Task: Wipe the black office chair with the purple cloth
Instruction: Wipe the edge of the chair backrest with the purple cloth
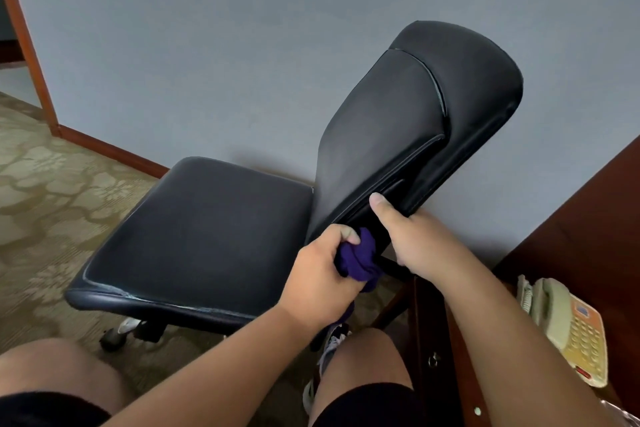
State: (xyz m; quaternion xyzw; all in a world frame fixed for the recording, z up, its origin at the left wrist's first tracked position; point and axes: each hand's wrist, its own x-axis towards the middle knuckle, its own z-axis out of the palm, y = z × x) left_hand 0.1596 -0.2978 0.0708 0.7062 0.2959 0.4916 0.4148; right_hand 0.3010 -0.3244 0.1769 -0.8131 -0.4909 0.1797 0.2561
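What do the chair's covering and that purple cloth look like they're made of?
The black office chair looks covered in leather or a leather-like vinyl: smooth, with a dull sheen, piped seams and pale scuffing along the seat edge. The purple cloth, bunched in the left hand, looks like soft matte woven or knit fabric.

Chair (221,236) left of the desk (588,218), against the wall (242,45); telephone (568,326) on the desk.

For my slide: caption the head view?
Left hand presses purple cloth to black office chair; right hand steadies it.
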